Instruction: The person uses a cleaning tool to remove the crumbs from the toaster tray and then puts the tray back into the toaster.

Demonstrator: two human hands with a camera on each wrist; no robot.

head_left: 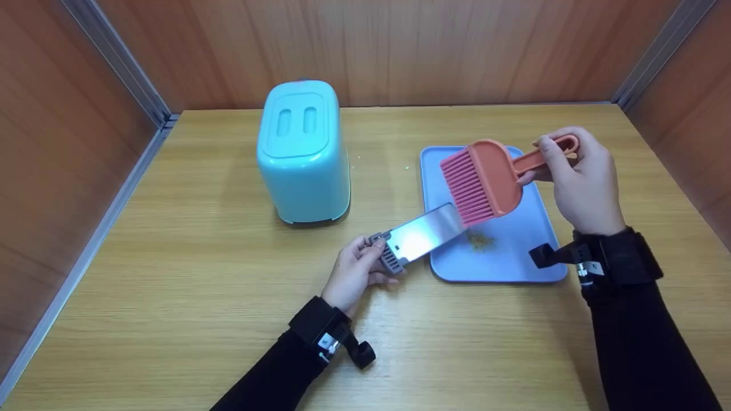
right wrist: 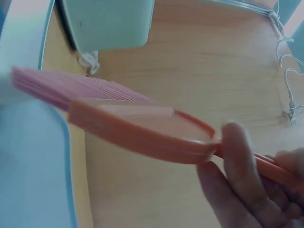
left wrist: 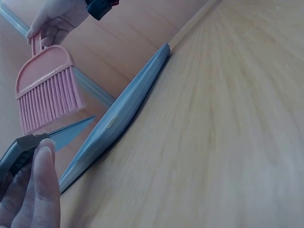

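Note:
My right hand (head_left: 577,177) grips the handle of a pink brush (head_left: 485,180), held above a blue tray (head_left: 531,268); its bristles (left wrist: 47,102) point down-left at the metal blade. My left hand (head_left: 357,271) grips the grey handle of a steel scraper (head_left: 425,231), whose blade reaches over the tray's left edge. A small heap of brownish crumbs (head_left: 480,240) lies on the tray just past the blade tip. In the right wrist view the brush (right wrist: 137,128) fills the middle, with my fingers (right wrist: 247,175) round its handle.
A turquoise lidded bin (head_left: 302,151) stands upright on the wooden table (head_left: 171,274), left of the tray. Wooden walls close the back and both sides. A white cable (right wrist: 287,57) shows at the right wrist view's edge.

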